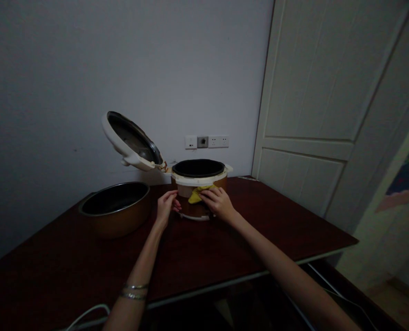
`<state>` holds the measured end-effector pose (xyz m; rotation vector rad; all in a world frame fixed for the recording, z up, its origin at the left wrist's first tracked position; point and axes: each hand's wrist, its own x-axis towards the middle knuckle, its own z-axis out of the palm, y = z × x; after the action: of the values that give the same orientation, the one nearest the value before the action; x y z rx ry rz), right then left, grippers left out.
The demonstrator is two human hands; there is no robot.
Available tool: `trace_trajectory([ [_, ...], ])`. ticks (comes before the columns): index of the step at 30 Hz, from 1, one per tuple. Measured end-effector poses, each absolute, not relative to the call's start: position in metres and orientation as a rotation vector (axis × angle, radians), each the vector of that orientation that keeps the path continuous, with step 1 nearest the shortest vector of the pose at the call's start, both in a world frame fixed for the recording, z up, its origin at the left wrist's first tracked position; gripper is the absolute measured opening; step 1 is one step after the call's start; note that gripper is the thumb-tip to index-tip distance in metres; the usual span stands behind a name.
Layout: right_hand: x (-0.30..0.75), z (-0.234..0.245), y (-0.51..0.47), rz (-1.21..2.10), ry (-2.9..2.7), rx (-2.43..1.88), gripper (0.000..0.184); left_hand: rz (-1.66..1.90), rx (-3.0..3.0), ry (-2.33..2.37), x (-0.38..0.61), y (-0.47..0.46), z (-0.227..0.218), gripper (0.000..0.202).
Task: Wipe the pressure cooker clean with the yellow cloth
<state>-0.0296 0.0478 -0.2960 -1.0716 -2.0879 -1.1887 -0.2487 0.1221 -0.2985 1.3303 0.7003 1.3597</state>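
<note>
A rice cooker (197, 209) stands near the back of the dark red table, its white-rimmed body facing me. Its hinged lid (131, 138) is swung up to the left. My right hand (218, 202) grips a yellow cloth (196, 195) and presses it against the cooker's front, just under the rim. At the left side of the front panel is my left hand (168, 204), thumb and fingertips brought together close to the cooker's surface. Whether anything thin is between those fingertips cannot be made out.
To the left sits a brown pot (119, 220) with a dark inside. Wall sockets (207, 142) are behind the cooker. A white cable (90, 310) curls at the near left edge of the table (245, 248). A pale door (308, 115) stands at right.
</note>
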Motion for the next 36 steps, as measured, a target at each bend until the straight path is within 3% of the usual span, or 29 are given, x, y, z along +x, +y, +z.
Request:
trace_trajectory([
  [8,-0.038,-0.350,0.043,-1.131,-2.372,-1.061,0.029,1.349,1.333,0.681,-0.251,0.121,-0.300,0.044],
  [16,-0.037,-0.301,0.045,-1.053,-2.052,-1.165,0.030,1.341,1.336,0.694,-0.252,0.119,-0.300,0.048],
  [24,-0.029,-0.341,0.034,-1.042,-2.240,-1.111,0.027,1.337,1.349,0.686,-0.252,0.119,-0.301,0.048],
  [32,-0.003,-0.295,0.045,-0.711,-1.663,-1.123,0.018,1.334,1.349,0.686,-0.253,0.119,-0.301,0.050],
  [36,0.002,-0.313,0.050,-0.610,-1.577,-1.098,0.017,1.337,1.346,0.691,-0.253,0.117,-0.300,0.050],
])
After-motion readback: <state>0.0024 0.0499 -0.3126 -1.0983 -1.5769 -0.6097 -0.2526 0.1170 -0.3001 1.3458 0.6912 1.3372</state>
